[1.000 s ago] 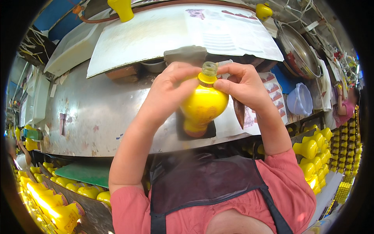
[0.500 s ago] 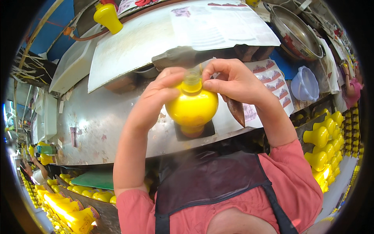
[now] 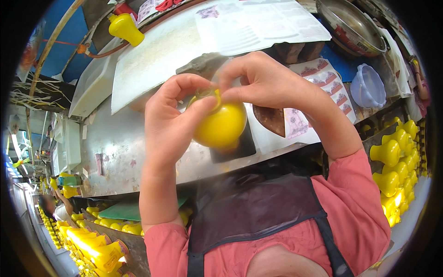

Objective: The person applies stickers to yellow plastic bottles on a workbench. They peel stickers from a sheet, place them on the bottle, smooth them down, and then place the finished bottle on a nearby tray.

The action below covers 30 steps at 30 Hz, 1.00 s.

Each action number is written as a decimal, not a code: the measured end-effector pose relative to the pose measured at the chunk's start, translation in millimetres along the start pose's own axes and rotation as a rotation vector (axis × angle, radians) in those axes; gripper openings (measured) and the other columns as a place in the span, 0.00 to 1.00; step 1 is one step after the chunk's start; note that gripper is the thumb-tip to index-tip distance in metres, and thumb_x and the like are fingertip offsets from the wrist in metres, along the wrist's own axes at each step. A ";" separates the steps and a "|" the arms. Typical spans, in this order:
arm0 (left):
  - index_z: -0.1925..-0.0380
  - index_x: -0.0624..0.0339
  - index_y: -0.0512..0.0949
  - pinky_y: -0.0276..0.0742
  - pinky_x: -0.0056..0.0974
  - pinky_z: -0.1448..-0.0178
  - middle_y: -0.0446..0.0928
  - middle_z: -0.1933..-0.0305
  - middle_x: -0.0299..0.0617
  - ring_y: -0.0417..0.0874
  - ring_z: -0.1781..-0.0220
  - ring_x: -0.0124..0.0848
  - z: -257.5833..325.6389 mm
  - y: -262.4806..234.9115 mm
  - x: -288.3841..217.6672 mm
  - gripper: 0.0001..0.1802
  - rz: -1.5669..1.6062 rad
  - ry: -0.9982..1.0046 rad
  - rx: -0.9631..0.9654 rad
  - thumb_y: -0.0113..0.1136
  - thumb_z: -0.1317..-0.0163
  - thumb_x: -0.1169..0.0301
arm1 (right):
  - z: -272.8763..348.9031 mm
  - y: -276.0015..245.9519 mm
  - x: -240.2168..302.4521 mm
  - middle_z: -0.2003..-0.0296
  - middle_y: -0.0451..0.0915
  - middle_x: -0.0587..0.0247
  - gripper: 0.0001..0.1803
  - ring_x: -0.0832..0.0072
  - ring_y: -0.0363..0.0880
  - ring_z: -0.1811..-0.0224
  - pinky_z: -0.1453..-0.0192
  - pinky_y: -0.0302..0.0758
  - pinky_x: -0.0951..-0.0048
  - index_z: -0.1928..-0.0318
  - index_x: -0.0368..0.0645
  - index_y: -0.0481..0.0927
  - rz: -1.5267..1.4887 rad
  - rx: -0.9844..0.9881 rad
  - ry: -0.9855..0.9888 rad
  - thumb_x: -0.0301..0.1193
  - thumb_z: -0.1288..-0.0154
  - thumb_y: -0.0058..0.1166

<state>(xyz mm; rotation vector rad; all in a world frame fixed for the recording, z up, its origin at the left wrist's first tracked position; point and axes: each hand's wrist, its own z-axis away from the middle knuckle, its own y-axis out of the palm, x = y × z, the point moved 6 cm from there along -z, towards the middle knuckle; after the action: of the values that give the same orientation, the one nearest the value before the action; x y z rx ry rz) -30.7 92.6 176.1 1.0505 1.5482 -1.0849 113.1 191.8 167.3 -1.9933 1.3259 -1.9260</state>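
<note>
A glossy yellow round-bodied bottle (image 3: 224,127) with a clear neck stands in front of me over a black square pad (image 3: 247,147). My left hand (image 3: 173,111) is closed around its neck, with the thumb across the near side. Beside the neck, my right hand (image 3: 258,78) pinches with thumb and forefinger; anything between those fingertips is too small and hidden to make out. Just below my right wrist lies a brown pointed piece (image 3: 272,122), on a sheet of printed purple-and-red labels (image 3: 339,92).
A white board (image 3: 157,69) covers the table's far side, with another yellow bottle (image 3: 125,30) at its left. A metal pan (image 3: 353,27) and a pale blue bucket (image 3: 368,87) stand at right. Yellow bottles (image 3: 397,171) fill racks on both sides. Another person (image 3: 62,207) works far left.
The bottle's neck has tipped to the left and toward me. My left hand has shifted left and turned its thumb over the neck; my right hand has moved left with it.
</note>
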 end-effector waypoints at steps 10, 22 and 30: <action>0.65 0.64 0.78 0.77 0.31 0.45 0.84 0.55 0.40 0.81 0.52 0.25 5.7 -5.4 -5.7 0.10 -0.191 0.083 0.024 0.72 0.43 0.78 | 8.1 9.5 14.2 0.67 0.84 0.54 0.07 0.61 0.84 0.65 0.59 0.80 0.67 0.61 0.37 0.84 0.066 -0.168 -0.168 0.26 0.38 0.64; 0.65 0.64 0.79 0.78 0.33 0.42 0.85 0.52 0.46 0.83 0.49 0.28 11.0 -13.1 -9.6 0.10 -0.226 0.151 0.044 0.71 0.43 0.80 | 18.1 15.6 12.8 0.66 0.85 0.56 0.07 0.63 0.85 0.66 0.61 0.80 0.67 0.57 0.41 0.87 0.084 -0.357 -0.203 0.26 0.35 0.64; 0.52 0.63 0.78 0.73 0.39 0.30 0.82 0.40 0.51 0.82 0.39 0.34 7.5 -31.7 21.4 0.14 0.136 0.031 0.014 0.67 0.36 0.79 | 8.6 14.2 8.7 0.69 0.83 0.53 0.09 0.53 0.82 0.66 0.60 0.78 0.59 0.59 0.46 0.91 0.100 -0.314 -0.166 0.34 0.37 0.65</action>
<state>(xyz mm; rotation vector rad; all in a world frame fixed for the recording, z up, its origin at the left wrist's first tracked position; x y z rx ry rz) -63.5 80.4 159.0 1.1701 1.4726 -0.9916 111.6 173.4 163.9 -2.1150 1.7326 -1.5503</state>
